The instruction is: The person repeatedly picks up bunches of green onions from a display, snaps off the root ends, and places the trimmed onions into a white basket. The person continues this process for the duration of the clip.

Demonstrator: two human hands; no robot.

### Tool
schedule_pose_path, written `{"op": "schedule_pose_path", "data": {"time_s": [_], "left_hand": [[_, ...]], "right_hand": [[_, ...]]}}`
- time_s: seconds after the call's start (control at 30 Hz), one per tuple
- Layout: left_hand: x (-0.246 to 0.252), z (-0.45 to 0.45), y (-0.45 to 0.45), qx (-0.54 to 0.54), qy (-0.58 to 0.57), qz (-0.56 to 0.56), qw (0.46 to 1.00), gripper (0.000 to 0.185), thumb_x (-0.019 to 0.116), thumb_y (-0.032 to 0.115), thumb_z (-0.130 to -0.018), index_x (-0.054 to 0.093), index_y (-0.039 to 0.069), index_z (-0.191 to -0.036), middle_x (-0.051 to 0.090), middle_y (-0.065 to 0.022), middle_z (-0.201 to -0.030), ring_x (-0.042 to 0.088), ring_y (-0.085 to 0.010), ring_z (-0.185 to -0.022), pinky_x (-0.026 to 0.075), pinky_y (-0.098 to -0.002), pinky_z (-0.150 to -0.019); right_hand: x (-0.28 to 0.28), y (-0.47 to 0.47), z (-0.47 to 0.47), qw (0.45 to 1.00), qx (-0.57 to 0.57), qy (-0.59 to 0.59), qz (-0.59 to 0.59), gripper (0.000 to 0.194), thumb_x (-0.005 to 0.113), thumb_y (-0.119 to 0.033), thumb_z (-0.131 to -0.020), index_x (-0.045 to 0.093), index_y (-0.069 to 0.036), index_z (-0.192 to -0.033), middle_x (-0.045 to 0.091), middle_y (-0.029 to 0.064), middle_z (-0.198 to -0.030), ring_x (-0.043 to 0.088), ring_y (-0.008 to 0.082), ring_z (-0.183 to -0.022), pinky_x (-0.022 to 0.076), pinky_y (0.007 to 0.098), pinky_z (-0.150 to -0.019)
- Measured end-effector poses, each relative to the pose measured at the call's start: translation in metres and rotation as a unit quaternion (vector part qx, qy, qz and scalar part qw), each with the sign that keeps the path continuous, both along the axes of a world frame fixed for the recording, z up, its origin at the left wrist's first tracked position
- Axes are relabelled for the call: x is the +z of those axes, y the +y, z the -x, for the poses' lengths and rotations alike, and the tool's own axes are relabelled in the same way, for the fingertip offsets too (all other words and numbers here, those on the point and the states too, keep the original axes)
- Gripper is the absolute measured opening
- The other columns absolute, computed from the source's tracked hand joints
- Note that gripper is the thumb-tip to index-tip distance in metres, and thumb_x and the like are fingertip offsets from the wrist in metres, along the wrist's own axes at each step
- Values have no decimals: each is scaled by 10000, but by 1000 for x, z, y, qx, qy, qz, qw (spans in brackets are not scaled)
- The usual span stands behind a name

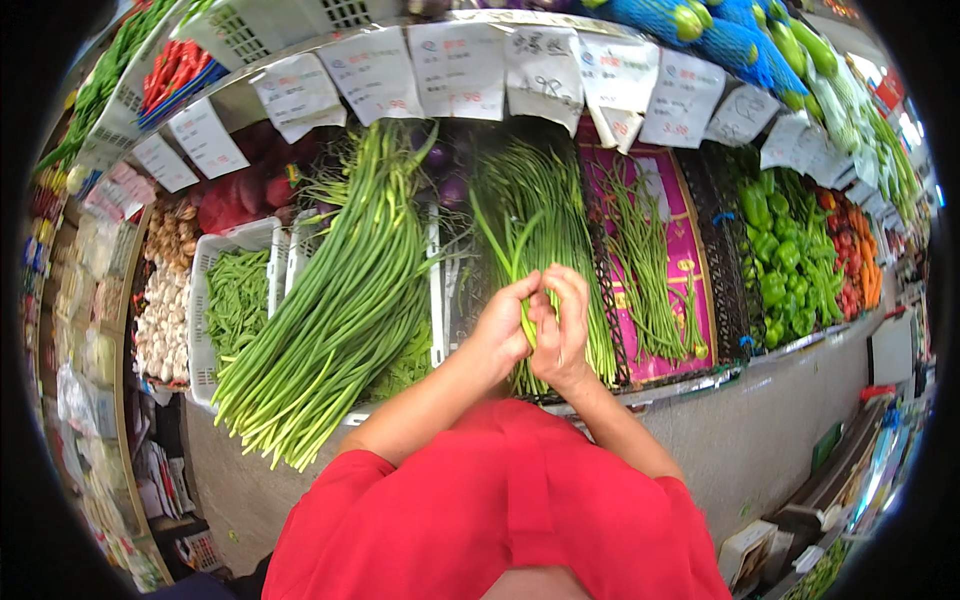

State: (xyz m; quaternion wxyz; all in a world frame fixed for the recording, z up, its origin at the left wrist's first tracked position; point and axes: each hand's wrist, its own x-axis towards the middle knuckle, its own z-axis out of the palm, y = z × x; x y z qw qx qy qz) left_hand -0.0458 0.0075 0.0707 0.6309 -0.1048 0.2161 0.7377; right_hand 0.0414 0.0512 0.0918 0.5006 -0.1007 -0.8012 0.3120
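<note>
Both hands meet over the chive bin, around one forked green leafy stalk [507, 251]. My left hand [501, 330] grips it, with the stalk's pale lower end [528, 327] showing between the hands. My right hand [562, 330] has its fingers curled against that lower end; part of its grip is hidden. Below and beyond the hands lie long thin garlic chives [544, 187] in a dark crate. To the left, a large heap of long green stalks [337, 292], like garlic scapes or scallions, spreads over white baskets and hangs past the front edge.
Left are a white basket [201, 315] of green pods and piles of garlic [161, 322]. Right are long beans [645, 262] on a purple sheet, green peppers [780, 255], tomatoes and carrots [870, 259]. Paper price tags [457, 71] hang from the upper shelf.
</note>
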Motion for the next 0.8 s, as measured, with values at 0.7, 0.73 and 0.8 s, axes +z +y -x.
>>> {"op": "schedule_pose_path", "data": {"time_s": [0.7, 0.73, 0.8], "left_hand": [[57, -33, -175, -153, 278, 223, 922, 172, 550, 198, -894, 405, 105, -882, 319, 38, -526, 269, -52, -369, 246, -216, -325], [52, -37, -183, -129, 284, 228, 922, 176, 557, 206, -891, 411, 108, -879, 315, 38, -522, 273, -58, -368, 253, -221, -329], [47, -47, -189, -84, 288, 223, 927, 181, 567, 223, -886, 425, 115, -860, 307, 33, -516, 285, -71, -365, 266, -236, -338]], "right_hand": [[-68, 74, 105, 623, 172, -80, 759, 146, 498, -120, -893, 497, 26, -892, 540, 117, -652, 552, 189, -531, 467, 346, -456], [-61, 72, 106, 671, 177, -131, 708, 223, 501, -177, -899, 489, 44, -929, 564, 141, -688, 586, 206, -552, 484, 336, -450], [-46, 80, 104, 734, 202, -267, 591, 375, 501, -295, -904, 484, 74, -971, 598, 173, -731, 630, 230, -578, 504, 301, -440]]}}
